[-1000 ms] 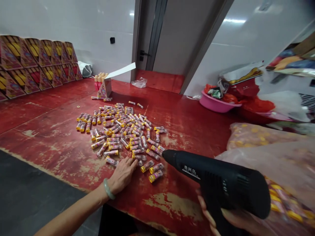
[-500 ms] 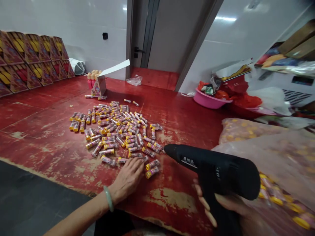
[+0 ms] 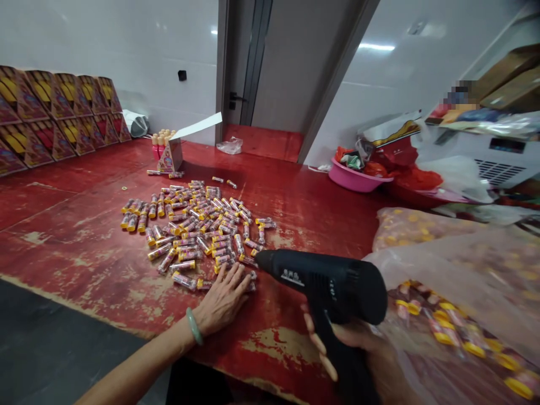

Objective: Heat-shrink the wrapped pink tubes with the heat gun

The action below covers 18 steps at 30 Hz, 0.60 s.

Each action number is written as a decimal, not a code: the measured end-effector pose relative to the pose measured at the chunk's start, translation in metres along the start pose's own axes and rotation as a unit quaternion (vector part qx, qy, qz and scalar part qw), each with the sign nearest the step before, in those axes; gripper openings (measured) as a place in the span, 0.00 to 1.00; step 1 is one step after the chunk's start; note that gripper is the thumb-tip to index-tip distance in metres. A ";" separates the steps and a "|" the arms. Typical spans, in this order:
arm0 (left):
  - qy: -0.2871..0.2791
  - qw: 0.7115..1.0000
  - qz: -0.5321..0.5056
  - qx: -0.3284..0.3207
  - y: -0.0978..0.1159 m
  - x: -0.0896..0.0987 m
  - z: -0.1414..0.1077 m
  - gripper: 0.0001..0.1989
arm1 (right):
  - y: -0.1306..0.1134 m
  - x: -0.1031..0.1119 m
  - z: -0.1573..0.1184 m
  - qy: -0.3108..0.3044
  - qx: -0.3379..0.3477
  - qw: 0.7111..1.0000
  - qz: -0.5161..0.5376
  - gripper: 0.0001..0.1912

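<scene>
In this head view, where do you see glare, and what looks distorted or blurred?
Head view: a bright streak of glare lies on the white wall; the door frame leans, which looks like wide-lens distortion; a pixelated patch blurs the upper right; the black gun looks mostly sharp.

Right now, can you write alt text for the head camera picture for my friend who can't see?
A person's right hand holds a black heat gun pointed toward a pile of small yellow-and-pink tubes on a worn red table. The open left hand lies flat at the pile's edge.
</scene>
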<state>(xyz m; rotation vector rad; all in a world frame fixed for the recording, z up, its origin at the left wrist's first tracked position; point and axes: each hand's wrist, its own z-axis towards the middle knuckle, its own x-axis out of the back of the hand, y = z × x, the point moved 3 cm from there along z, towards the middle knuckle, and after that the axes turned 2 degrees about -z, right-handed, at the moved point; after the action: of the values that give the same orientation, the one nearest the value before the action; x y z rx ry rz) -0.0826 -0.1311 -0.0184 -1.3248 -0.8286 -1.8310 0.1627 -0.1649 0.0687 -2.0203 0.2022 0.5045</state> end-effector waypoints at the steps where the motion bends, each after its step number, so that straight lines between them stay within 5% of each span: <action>1: 0.002 1.000 -0.004 0.004 0.001 0.002 -0.001 0.26 | 0.001 -0.004 0.000 -0.022 -0.014 1.000 0.003 0.18; 8: 0.008 0.999 -0.005 0.047 -0.002 0.007 -0.023 0.26 | -0.019 -0.006 0.031 0.013 0.048 0.999 -0.019 0.16; 14: 0.034 0.999 0.022 0.036 -0.001 0.013 -0.029 0.26 | -0.002 -0.029 0.055 -0.099 -0.035 0.994 -0.035 0.15; 18: 0.052 0.996 0.058 0.038 -0.016 0.028 -0.039 0.26 | -0.032 -0.036 0.082 -0.112 0.012 0.989 -0.096 0.12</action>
<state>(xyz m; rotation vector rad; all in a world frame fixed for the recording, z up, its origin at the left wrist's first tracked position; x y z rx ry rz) -0.1216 -0.1593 -0.0027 -1.1950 -0.7433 -1.7456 0.1201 -0.0803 0.0766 -1.9185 -0.1224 0.5975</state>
